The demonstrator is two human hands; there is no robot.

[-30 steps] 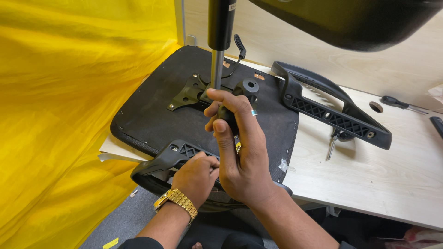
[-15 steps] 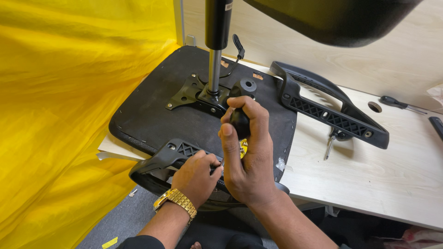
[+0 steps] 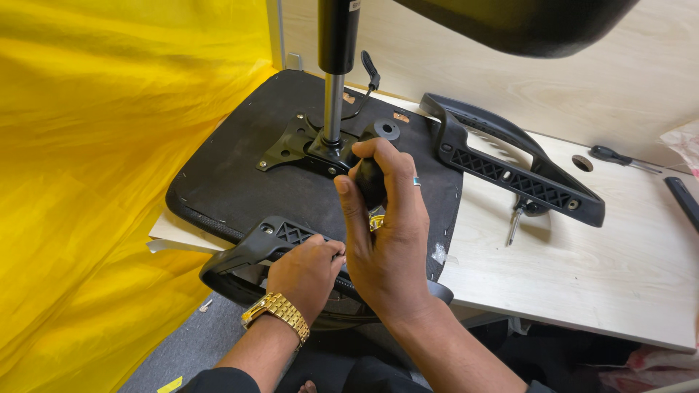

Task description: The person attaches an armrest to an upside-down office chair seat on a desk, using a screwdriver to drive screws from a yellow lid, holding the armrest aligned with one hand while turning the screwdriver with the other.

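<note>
where hands work, loose armrest (image 3: 520, 164) nearby

- One view only, from a camera on the person's head, so no second view shares the scene.
- It looks steeply down and forward, close over the left hand (image 3: 306, 273) and right hand (image 3: 386, 233).
- The upturned chair seat (image 3: 233, 171) fills the middle; the wooden table (image 3: 582, 269) runs right, a yellow curtain (image 3: 95, 160) covers the left.

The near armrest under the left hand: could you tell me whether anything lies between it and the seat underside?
Nothing visible does. The left hand presses the near armrest directly against the seat underside; the right hand holds a screwdriver handle beside it.
</note>
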